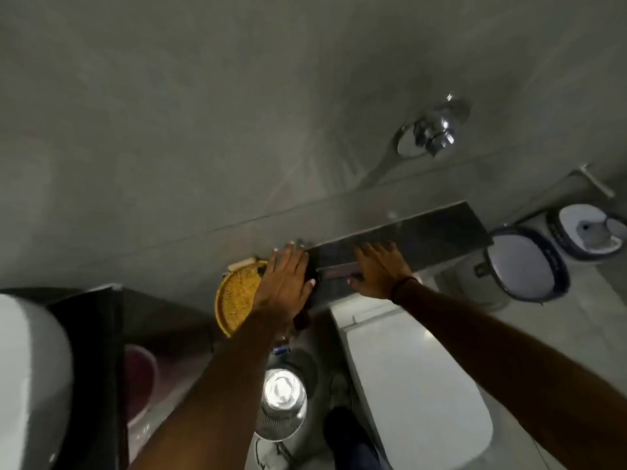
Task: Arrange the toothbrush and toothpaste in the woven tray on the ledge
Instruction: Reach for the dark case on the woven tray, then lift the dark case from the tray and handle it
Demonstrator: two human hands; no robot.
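Note:
A yellow woven tray [234, 296] sits at the left end of the dark stone ledge [424, 232] that runs along the grey wall. My left hand [285, 283] lies flat over the tray's right part, fingers spread, covering much of it. My right hand [380, 269] rests flat on the ledge's front edge, just right of the left hand, fingers apart and holding nothing. A pale end of some item [241, 264] pokes out at the tray's far rim. I cannot make out the toothbrush or the toothpaste clearly.
A white toilet [414, 385] stands below the ledge. A metal bin [281, 401] is beside it, a red bucket [139, 378] to the left, a white basin [30, 385] at the far left. A chrome wall fitting [431, 130] is above. Round white containers [526, 266] stand on the floor at right.

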